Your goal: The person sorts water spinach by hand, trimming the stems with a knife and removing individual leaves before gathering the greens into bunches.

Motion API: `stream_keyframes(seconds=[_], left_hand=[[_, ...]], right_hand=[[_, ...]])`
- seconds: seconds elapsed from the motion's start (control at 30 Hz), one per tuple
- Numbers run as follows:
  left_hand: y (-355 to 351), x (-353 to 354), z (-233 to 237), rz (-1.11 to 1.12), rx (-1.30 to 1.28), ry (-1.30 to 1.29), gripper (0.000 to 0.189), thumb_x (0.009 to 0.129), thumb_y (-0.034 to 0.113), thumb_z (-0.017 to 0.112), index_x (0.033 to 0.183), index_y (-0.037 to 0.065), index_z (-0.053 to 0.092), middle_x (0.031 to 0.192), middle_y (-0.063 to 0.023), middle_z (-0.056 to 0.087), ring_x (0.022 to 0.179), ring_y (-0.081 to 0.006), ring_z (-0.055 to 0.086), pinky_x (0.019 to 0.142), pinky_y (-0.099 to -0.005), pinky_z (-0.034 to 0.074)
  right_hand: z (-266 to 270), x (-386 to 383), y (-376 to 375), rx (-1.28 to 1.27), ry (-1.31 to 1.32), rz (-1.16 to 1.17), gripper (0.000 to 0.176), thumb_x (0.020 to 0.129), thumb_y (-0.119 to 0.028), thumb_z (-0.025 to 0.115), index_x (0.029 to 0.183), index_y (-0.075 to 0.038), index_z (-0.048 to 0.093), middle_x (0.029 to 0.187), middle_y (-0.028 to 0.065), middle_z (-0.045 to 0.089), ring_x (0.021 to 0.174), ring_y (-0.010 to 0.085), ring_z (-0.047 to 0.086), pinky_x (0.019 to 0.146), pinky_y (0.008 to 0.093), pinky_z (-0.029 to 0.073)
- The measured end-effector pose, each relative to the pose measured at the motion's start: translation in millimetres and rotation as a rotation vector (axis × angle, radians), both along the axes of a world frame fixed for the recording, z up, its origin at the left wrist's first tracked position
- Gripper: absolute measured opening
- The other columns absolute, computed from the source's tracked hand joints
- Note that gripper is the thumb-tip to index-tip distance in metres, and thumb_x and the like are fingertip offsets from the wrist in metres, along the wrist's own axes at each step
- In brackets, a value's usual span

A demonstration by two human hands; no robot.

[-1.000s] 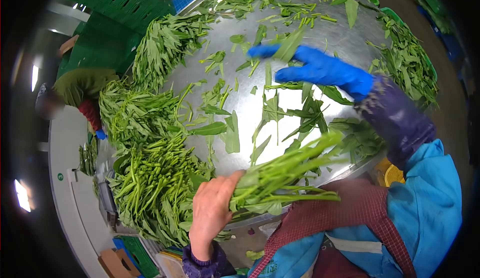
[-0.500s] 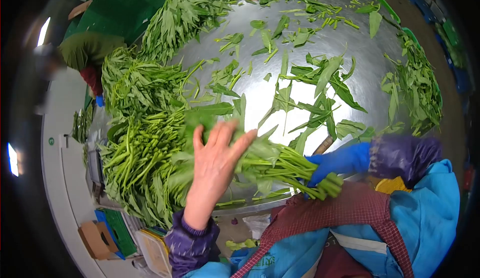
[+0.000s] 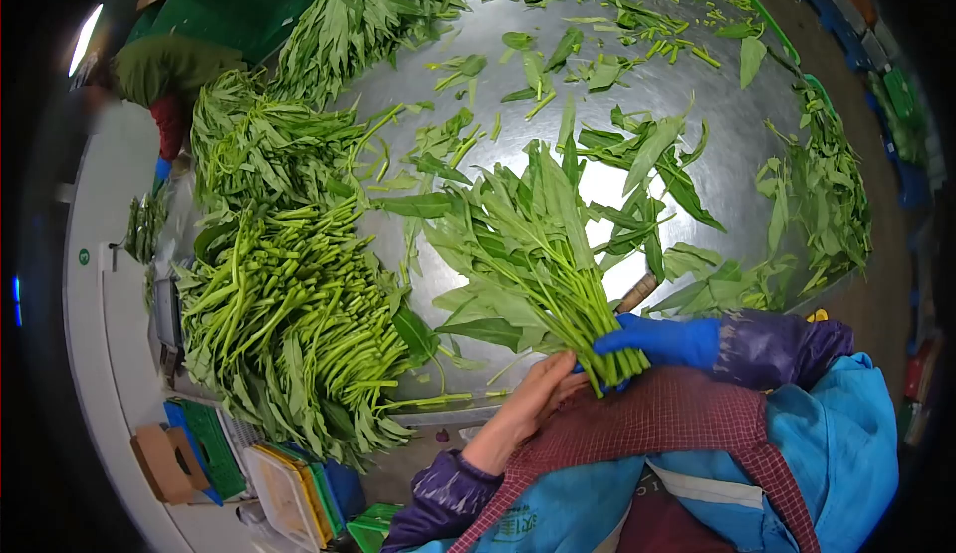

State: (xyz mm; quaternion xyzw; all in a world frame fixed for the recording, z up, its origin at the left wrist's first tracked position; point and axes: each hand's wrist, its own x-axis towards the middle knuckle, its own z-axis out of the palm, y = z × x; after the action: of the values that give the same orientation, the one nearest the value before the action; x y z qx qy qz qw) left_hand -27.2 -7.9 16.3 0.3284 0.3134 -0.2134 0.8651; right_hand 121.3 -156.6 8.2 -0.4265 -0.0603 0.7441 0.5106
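A bunch of water spinach [image 3: 543,254] slants across the near side of the metal table, leaves up and left, cut stem ends toward my apron. My right hand [image 3: 662,342], in a blue glove, grips the stems close to their cut ends. From the left, my bare left hand [image 3: 543,389] is closed on the same stem ends; its fingertips are partly hidden. Just beyond the glove lies a brown wooden handle [image 3: 637,294], its other end out of sight among leaves. A large pile of water spinach [image 3: 289,304] lies to the left.
Loose leaves and stem pieces are scattered over the metal table [image 3: 418,264]. More greens [image 3: 832,185] lie along its right edge. Behind the left piles stands a person in a dark green top [image 3: 174,70]. Crates and a cardboard box [image 3: 169,463] sit at lower left.
My left hand has come down from the leaves to the stem ends and closed there. The bunch has swung from lying sideways to pointing away from me.
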Motion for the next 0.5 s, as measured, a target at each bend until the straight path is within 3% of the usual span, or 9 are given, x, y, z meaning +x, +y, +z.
stream_keyframes(seconds=[0.07, 0.13, 0.17, 0.23, 0.27, 0.3, 0.37, 0.43, 0.5], left_hand=[[-7, 10, 1, 0.099, -0.129, -0.036, 0.044, 0.088, 0.024, 0.052, 0.120, -0.003, 0.041, 0.113, -0.0117, 0.053, 0.103, -0.0178, 0.051, 0.087, -0.0265, 0.040], [-12, 19, 22, 0.044, 0.410, -0.182, 0.040, 0.085, 0.018, 0.055, 0.117, -0.002, 0.043, 0.111, -0.0079, 0.052, 0.098, -0.0125, 0.050, 0.086, -0.0262, 0.039], [-11, 21, 27, 0.047, 0.408, -0.185, 0.040, 0.085, 0.018, 0.055, 0.117, -0.002, 0.043, 0.111, -0.0079, 0.052, 0.098, -0.0125, 0.050, 0.086, -0.0262, 0.039], [-11, 23, 33, 0.290, 0.377, -0.263, 0.038, 0.084, 0.012, 0.054, 0.117, -0.002, 0.043, 0.112, -0.0067, 0.051, 0.097, -0.0129, 0.049, 0.087, -0.0268, 0.037], [-9, 30, 28, 0.477, 0.262, -0.254, 0.039, 0.083, 0.011, 0.051, 0.119, -0.002, 0.042, 0.117, -0.0072, 0.050, 0.105, -0.0155, 0.046, 0.090, -0.0277, 0.034], [-8, 26, 13, 0.477, 0.261, -0.257, 0.039, 0.083, 0.011, 0.051, 0.119, -0.002, 0.042, 0.117, -0.0072, 0.050, 0.105, -0.0155, 0.046, 0.090, -0.0277, 0.034], [-7, 23, -9, 0.570, -0.071, -0.084, 0.042, 0.085, 0.015, 0.047, 0.123, 0.000, 0.039, 0.123, -0.0082, 0.046, 0.114, -0.0190, 0.041, 0.095, -0.0300, 0.031], [-9, 23, -6, 0.522, -0.061, -0.062, 0.051, 0.081, 0.020, 0.054, 0.126, 0.004, 0.037, 0.121, -0.0069, 0.047, 0.111, -0.0186, 0.043, 0.092, -0.0312, 0.035], [-6, 23, -7, 0.440, -0.147, 0.055, 0.049, 0.083, 0.022, 0.050, 0.128, 0.007, 0.036, 0.120, -0.0045, 0.047, 0.108, -0.0169, 0.044, 0.088, -0.0318, 0.036]], right_hand=[[17, 2, 2, 0.159, -0.372, 0.139, 0.045, 0.077, -0.022, 0.062, 0.114, 0.001, 0.049, 0.096, 0.0113, 0.061, 0.085, 0.0163, 0.059, 0.075, 0.0265, 0.047], [46, 12, 5, 0.159, -0.384, 0.139, 0.045, 0.077, -0.020, 0.061, 0.115, 0.002, 0.048, 0.096, 0.0112, 0.061, 0.087, 0.0164, 0.058, 0.076, 0.0271, 0.047], [53, 14, 5, 0.158, -0.390, 0.132, 0.044, 0.078, -0.018, 0.060, 0.115, 0.002, 0.048, 0.096, 0.0112, 0.061, 0.088, 0.0165, 0.058, 0.077, 0.0277, 0.047], [40, 10, 2, 0.259, -0.214, 0.029, 0.043, 0.082, -0.021, 0.055, 0.117, 0.002, 0.046, 0.102, 0.0129, 0.059, 0.093, 0.0197, 0.058, 0.079, 0.0305, 0.047], [42, 7, 6, 0.103, -0.033, -0.100, 0.044, 0.083, -0.025, 0.051, 0.118, 0.002, 0.045, 0.106, 0.0146, 0.058, 0.095, 0.0225, 0.057, 0.080, 0.0328, 0.047], [43, 7, 9, -0.051, 0.145, -0.228, 0.046, 0.085, -0.028, 0.048, 0.120, 0.001, 0.044, 0.109, 0.0163, 0.056, 0.097, 0.0254, 0.057, 0.081, 0.0352, 0.047], [3, 5, 7, -0.017, 0.182, -0.236, 0.051, 0.087, -0.036, 0.042, 0.122, 0.000, 0.042, 0.115, 0.0185, 0.053, 0.100, 0.0298, 0.056, 0.081, 0.0391, 0.048], [-13, 4, 1, -0.100, 0.550, -0.271, 0.052, 0.087, -0.039, 0.042, 0.121, 0.000, 0.043, 0.116, 0.0183, 0.053, 0.099, 0.0305, 0.056, 0.078, 0.0400, 0.049], [-18, 5, -3, -0.079, 0.478, -0.209, 0.056, 0.086, -0.046, 0.040, 0.119, -0.001, 0.045, 0.111, 0.0169, 0.056, 0.096, 0.0294, 0.057, 0.076, 0.0401, 0.050]])
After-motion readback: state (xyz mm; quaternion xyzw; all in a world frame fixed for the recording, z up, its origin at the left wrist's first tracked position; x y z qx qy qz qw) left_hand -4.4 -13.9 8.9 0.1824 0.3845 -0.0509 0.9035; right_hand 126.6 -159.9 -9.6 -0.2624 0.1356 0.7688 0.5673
